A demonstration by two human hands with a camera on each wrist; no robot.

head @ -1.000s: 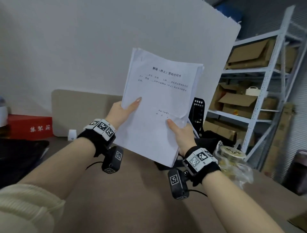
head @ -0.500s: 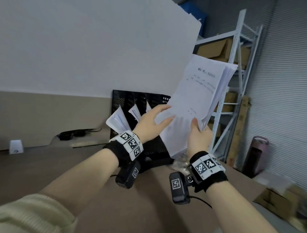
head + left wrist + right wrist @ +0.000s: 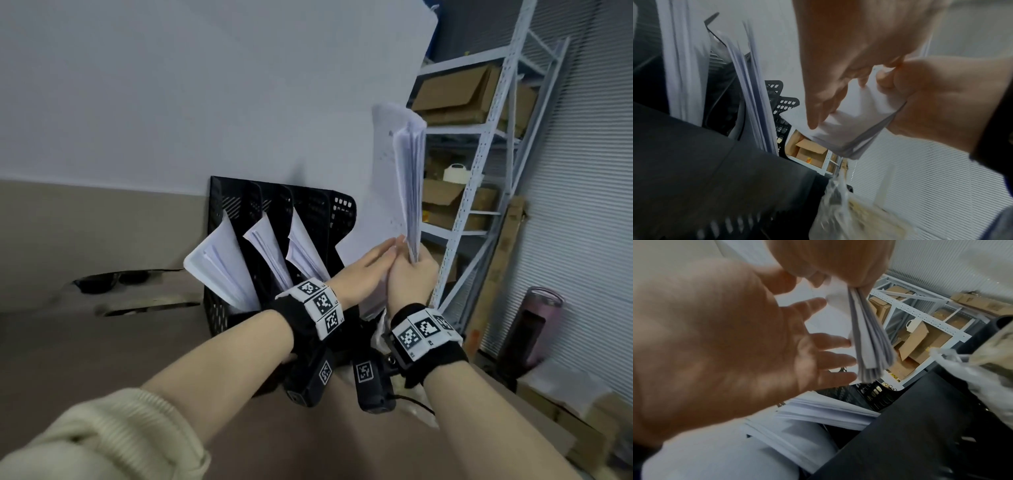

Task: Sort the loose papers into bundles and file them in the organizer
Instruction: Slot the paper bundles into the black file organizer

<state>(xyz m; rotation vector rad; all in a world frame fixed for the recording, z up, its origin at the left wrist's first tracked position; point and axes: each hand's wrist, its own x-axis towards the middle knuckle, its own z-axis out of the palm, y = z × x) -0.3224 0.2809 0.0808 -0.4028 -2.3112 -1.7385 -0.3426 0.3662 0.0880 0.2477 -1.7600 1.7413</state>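
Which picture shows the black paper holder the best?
The head view: the whole organizer stands against the wall, with papers leaning out of three slots. The left wrist view catches only blurred dividers and paper edges close up. The right wrist view shows just a dark corner of it below the hands.

A black band (image 3: 301, 318) is worn on the left wrist and another (image 3: 432, 353) on the right — each faced with white panels printed with black square markers; a black camera block (image 3: 371, 383), likewise tagged, is hung beneath each; a cream ribbed sleeve (image 3: 102, 442) is pushed up the left forearm.
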